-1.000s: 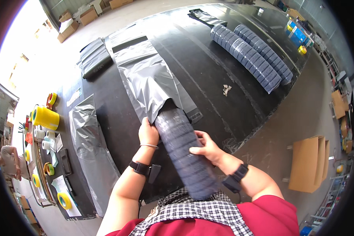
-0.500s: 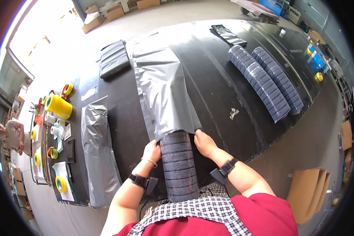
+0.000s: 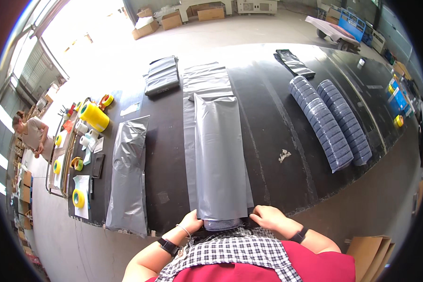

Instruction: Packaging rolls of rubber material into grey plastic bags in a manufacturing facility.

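A long grey plastic bag lies on the black table, drawn over a dark blue-grey striped roll. Only the near end of the roll shows, against my apron. At the left corner of the bag's mouth, my left hand is closed on the edge. My right hand is closed at the right corner, its fingertips partly hidden. A second grey bag, flat-bottomed and full-looking, lies to the left. Two wrapped blue-grey rolls rest on the right.
Folded dark bags are stacked at the far left, others at the far right. Yellow tape rolls line the left side. A person stands beyond a metal-railed cart. Cardboard leans at lower right.
My hands have pulled the bag's mouth toward me, covering nearly all of the roll. The view has shifted, so the table sits lower and further right.
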A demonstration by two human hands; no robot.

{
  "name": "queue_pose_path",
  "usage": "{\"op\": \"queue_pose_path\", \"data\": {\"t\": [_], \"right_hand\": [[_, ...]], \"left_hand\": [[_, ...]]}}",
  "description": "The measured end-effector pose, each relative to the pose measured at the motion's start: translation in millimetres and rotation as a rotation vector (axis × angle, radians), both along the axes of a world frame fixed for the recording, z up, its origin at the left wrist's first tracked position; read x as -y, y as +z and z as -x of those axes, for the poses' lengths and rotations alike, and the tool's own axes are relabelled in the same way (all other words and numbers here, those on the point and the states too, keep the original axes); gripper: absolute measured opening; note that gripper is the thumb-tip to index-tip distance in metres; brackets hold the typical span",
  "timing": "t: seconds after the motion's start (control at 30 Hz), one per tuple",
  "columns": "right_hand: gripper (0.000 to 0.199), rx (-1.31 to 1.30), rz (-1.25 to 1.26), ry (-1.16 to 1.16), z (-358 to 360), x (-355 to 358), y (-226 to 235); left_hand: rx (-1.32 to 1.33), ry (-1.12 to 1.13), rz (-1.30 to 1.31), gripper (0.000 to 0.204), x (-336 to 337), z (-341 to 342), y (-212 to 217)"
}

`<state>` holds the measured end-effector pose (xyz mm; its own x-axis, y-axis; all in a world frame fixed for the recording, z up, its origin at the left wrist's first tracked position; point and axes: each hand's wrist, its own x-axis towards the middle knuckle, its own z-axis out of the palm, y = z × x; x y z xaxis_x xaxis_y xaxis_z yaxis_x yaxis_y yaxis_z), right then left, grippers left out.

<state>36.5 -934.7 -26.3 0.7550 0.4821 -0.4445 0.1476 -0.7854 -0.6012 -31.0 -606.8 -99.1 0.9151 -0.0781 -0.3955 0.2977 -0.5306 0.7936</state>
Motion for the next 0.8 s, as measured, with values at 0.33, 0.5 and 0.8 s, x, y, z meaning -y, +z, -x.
{"op": "queue_pose_path", "data": {"t": [0.33,0.5,0.8], "right_hand": [[0.039,-0.179,-0.579,0.211,103.1,-57.3,-44.0],[0.035,0.364,-0.539,-0.258,121.6,-130.8,-64.6],[0.021,0.494,-0.350,-0.288,-0.1,-178.6,-103.1]], "left_hand": [[-0.479,-0.058,0.254,0.029,7.0,9.0,11.9],[-0.220,-0.300,0.089,0.024,-3.0,6.1,28.9],[-0.149,-0.579,-0.012,0.032,-11.1,-1.7,34.5]]}}
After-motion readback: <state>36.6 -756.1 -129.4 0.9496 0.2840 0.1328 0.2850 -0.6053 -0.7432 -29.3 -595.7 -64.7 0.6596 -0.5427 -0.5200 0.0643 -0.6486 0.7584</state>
